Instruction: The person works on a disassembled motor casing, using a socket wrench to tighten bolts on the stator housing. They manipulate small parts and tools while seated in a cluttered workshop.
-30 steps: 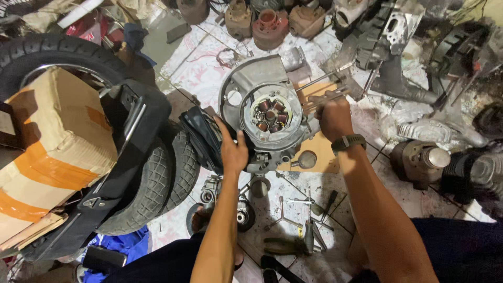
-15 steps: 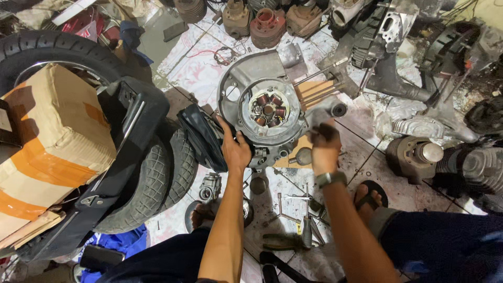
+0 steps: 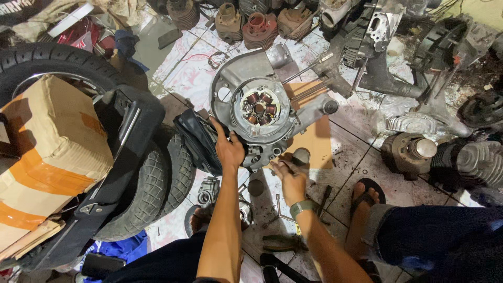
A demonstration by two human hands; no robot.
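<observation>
A grey metal engine casing [image 3: 230, 78] lies on the tiled floor, with a round plate of copper coils [image 3: 259, 107] at its middle. My left hand [image 3: 229, 149] rests on the casing's lower left edge, beside a black rubber part [image 3: 196, 139]. My right hand [image 3: 289, 175] is just below the casing, fingers curled around a small metal piece next to a round grey cap [image 3: 301, 155]. A watch sits on my right wrist. What exactly my right hand grips is hard to make out.
Black tyres [image 3: 152, 194] and a taped cardboard box [image 3: 47, 152] fill the left. Engine cylinders [image 3: 257, 23] line the back; more engine parts [image 3: 408, 152] lie on the right. Pliers [image 3: 280, 242] and loose tools lie near my sandalled foot [image 3: 367, 194]. A brown card sheet [image 3: 314, 139] lies under the casing.
My right hand came down from the casing's right side to just below it, toward me. My left hand stayed on the casing's lower left edge. The view shifted slightly.
</observation>
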